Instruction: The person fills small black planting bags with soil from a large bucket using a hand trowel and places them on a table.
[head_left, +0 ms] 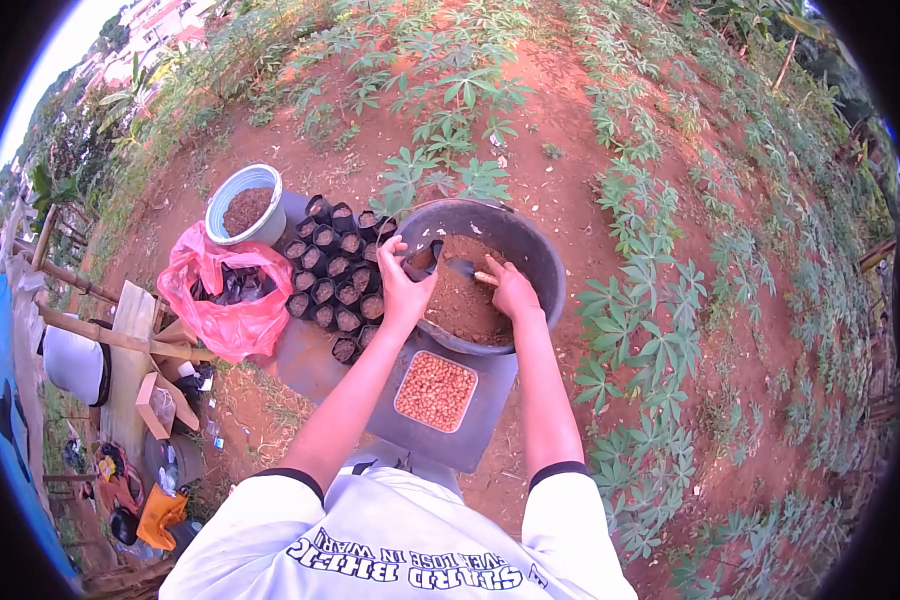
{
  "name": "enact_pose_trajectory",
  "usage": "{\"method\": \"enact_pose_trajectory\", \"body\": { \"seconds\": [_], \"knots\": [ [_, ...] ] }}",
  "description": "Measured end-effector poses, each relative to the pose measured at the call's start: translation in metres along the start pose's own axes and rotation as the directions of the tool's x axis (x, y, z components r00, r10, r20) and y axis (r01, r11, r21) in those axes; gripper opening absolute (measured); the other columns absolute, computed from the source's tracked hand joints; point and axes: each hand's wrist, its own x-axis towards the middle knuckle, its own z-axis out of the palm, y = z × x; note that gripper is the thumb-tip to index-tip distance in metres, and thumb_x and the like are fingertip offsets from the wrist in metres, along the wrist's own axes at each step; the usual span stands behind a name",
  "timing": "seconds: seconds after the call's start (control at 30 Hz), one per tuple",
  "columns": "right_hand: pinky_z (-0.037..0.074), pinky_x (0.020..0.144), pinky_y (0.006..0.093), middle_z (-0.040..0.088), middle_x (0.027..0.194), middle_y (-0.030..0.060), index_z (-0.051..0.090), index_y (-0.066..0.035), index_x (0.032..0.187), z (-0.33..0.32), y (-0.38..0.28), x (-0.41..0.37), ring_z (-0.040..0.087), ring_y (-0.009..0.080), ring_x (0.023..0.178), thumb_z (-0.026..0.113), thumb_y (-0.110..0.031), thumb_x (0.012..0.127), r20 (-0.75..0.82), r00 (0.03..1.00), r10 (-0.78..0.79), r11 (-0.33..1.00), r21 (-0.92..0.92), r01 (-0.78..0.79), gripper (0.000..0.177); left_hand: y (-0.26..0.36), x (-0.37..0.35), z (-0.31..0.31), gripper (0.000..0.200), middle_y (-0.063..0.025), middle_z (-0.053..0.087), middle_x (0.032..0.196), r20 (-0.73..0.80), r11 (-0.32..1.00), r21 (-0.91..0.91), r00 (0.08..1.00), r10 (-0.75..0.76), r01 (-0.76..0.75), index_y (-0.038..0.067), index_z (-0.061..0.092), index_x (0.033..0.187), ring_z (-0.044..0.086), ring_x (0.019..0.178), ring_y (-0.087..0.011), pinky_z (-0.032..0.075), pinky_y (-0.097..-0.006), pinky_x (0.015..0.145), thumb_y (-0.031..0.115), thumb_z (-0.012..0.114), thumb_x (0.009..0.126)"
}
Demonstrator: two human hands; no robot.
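Note:
My left hand (406, 288) is closed on a black plastic seedling bag (425, 258), held at the left side of a large dark bucket (545, 245). My right hand (516, 292) grips the light wooden handle of a small trowel (485, 278) inside the bucket. Its grey blade is partly hidden and points toward the bag. Loose brown soil (460, 310) lies in the bucket below both hands. Left of the bucket, several black seedling bags filled with soil (338, 267) stand packed together. Nearer my body sits a square container of orange-tan seeds or kernels (436, 391).
A pink plastic bag (220, 325) with black bags inside and a pale blue bucket of soil (267, 225) stand at the left. Leafy green plants (660, 330) grow in rows on reddish ground. Wooden boards (130, 350) and an orange item (162, 517) lie far left.

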Motion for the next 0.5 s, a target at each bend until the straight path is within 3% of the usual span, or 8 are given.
{"method": "enact_pose_trajectory", "body": {
  "seconds": [0.17, 0.3, 0.5],
  "knots": [
    [0.051, 0.098, 0.0405, 0.068, 0.116, 0.0176, 0.050, -0.018, 0.144, -0.012, -0.007, 0.003, 0.065, 0.0312, 0.111, 0.056, 0.002, 0.077, 0.032, 0.999, -0.026, 1.000, 0.004, 0.026, 0.070, 0.007, 0.004, -0.003, 0.087, -0.0146, 0.042, 0.123, 0.004, 0.999, -0.034, 1.000, -0.024, 0.024, 0.006, 0.031, 0.139, 0.055, 0.101, -0.0248, 0.049, -0.0363, 0.088, -0.002, 0.080, 0.068],
    [0.051, 0.096, 0.0422, 0.070, 0.110, 0.0189, 0.057, -0.016, 0.139, -0.008, -0.009, -0.001, 0.066, 0.0330, 0.107, 0.056, 0.002, 0.077, -0.002, 1.000, 0.031, 0.999, -0.016, -0.031, 0.065, 0.004, 0.004, -0.003, 0.085, -0.0145, 0.042, 0.123, -0.001, 0.996, -0.089, 1.000, 0.016, -0.016, 0.005, 0.033, 0.137, 0.054, 0.105, -0.0249, 0.049, -0.0377, 0.091, -0.004, 0.079, 0.066],
    [0.052, 0.090, 0.0450, 0.070, 0.102, 0.0220, 0.069, -0.010, 0.119, -0.004, -0.002, 0.000, 0.067, 0.0369, 0.100, 0.057, -0.001, 0.078, -0.050, 0.999, -0.016, 0.999, 0.046, 0.018, 0.043, 0.002, 0.003, -0.004, 0.081, -0.0138, 0.042, 0.122, 0.010, 0.991, -0.133, 1.000, 0.024, -0.023, 0.004, 0.034, 0.134, 0.054, 0.107, -0.0254, 0.049, -0.0381, 0.092, -0.005, 0.078, 0.067]
  ]
}}
